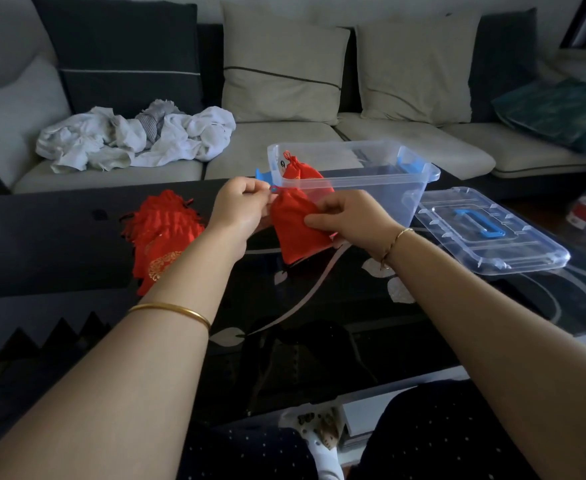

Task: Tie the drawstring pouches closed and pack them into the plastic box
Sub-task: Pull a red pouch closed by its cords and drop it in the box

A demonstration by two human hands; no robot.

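I hold a red drawstring pouch (293, 230) above the black table, just in front of the clear plastic box (371, 188). My left hand (241, 209) pinches the drawstring at the pouch's top left corner. My right hand (348, 218) grips the pouch's right side. Inside the box lies another red pouch (300, 169) with its neck tied. A pile of several red pouches (161, 237) rests on the table to the left of my left hand.
The box's clear lid (492, 237) with a blue handle lies flat on the table to the right. Behind the glossy black table (59, 244) stands a sofa with cushions and a heap of white cloth (135, 136).
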